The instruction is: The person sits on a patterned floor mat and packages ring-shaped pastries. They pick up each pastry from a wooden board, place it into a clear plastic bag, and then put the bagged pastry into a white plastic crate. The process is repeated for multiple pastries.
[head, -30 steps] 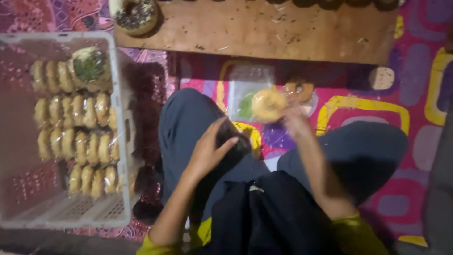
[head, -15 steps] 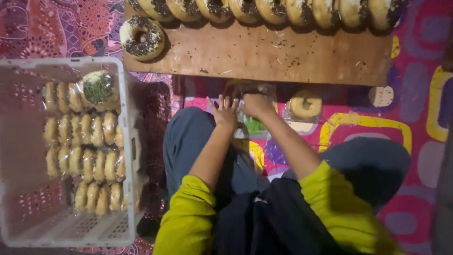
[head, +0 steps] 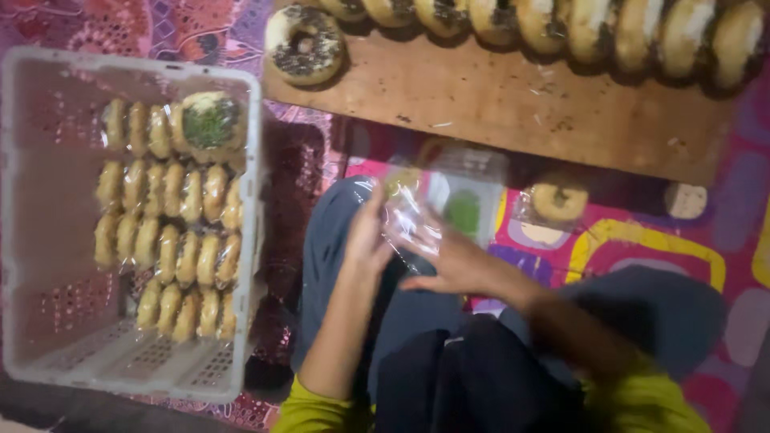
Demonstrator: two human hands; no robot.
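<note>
My left hand (head: 370,240) and right hand (head: 449,261) meet over my lap, and between them I hold a clear plastic bag (head: 413,218). The left fingers (head: 377,210) are pinched narrow on the bag's left side; the right fingers (head: 425,240) lie spread under and against its lower right part. The view is blurred here, so I cannot tell whether anything is inside the bag. It sits above my left knee, just in front of the near edge of the wooden board (head: 513,104).

Beyond the hands, on the patterned mat (head: 642,232), lies a stack of clear bags (head: 465,200) with a green patch showing through. Just right of it is a wrapped doughnut (head: 559,200), and further right a small pale block (head: 686,200) under the board's near right corner.

The board carries a row of doughnuts (head: 561,20) standing along its far edge, and one chocolate-sprinkled doughnut (head: 305,44) lying flat at its far left corner.

To my left stands a white plastic crate (head: 48,240). Rows of wrapped doughnuts (head: 168,232) stand on edge against its right wall, and a green-topped doughnut (head: 210,120) lies flat at the far right corner, on top of them.
</note>
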